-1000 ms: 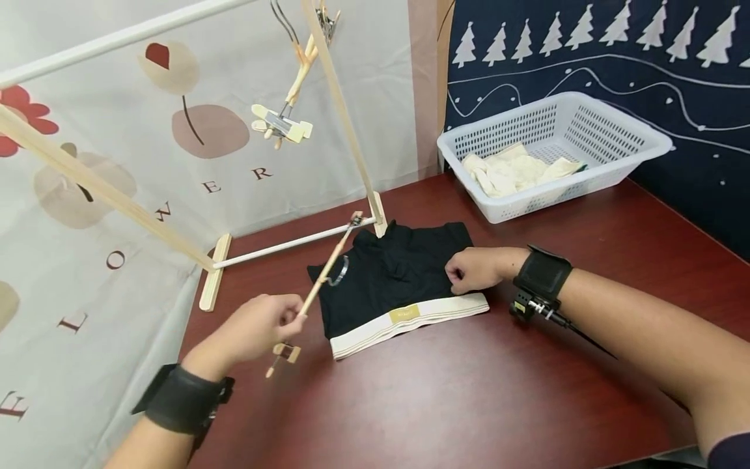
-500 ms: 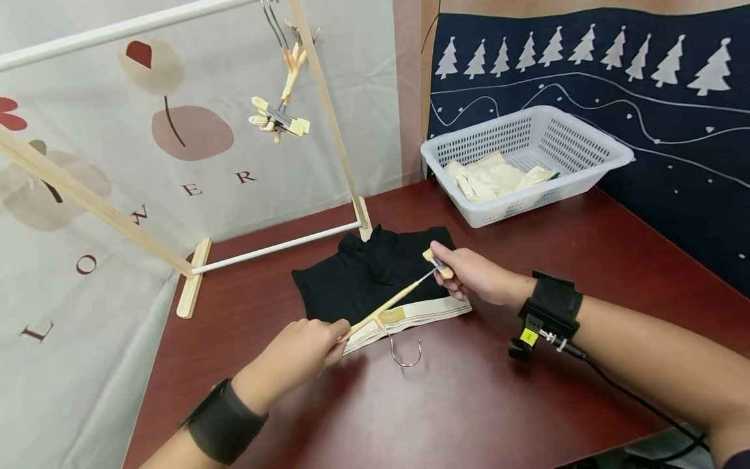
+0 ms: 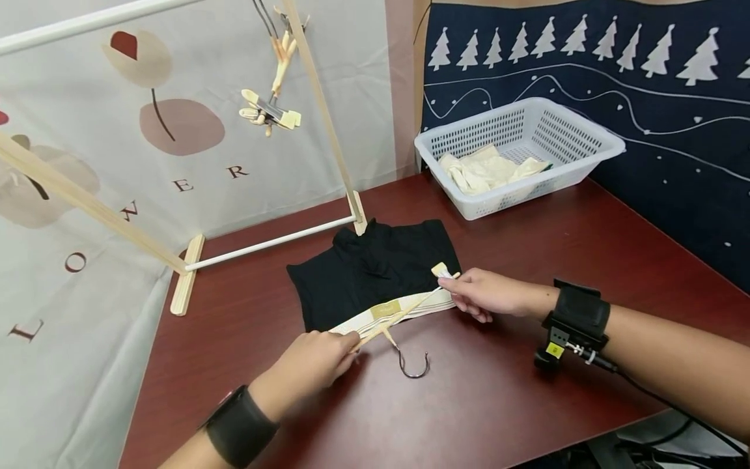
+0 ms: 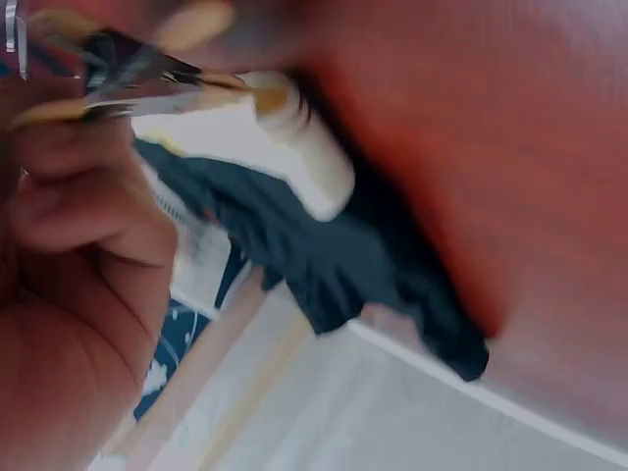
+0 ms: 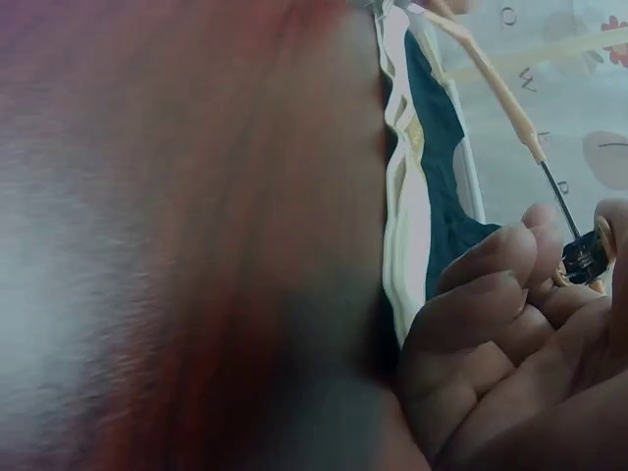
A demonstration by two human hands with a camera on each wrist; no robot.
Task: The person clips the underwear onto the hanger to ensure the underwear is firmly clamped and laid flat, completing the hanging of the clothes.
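Observation:
A black folded garment with a cream waistband lies on the dark red table. A wooden clip hanger with a metal hook lies across the waistband. My left hand pinches the hanger's left end. My right hand pinches the clip at its right end. In the right wrist view the garment and the hanger bar show beyond my curled fingers. The left wrist view is blurred; the garment shows past my fingers.
A wooden drying rack stands at the back left, with another clip hanger hanging from it. A white plastic basket holding cream cloths sits at the back right. A flower-print cloth hangs on the left.
The hanger came down from mid-air onto the garment's waistband. My right hand let go of the garment and took the hanger's right clip. My left hand slid to the hanger's left end.

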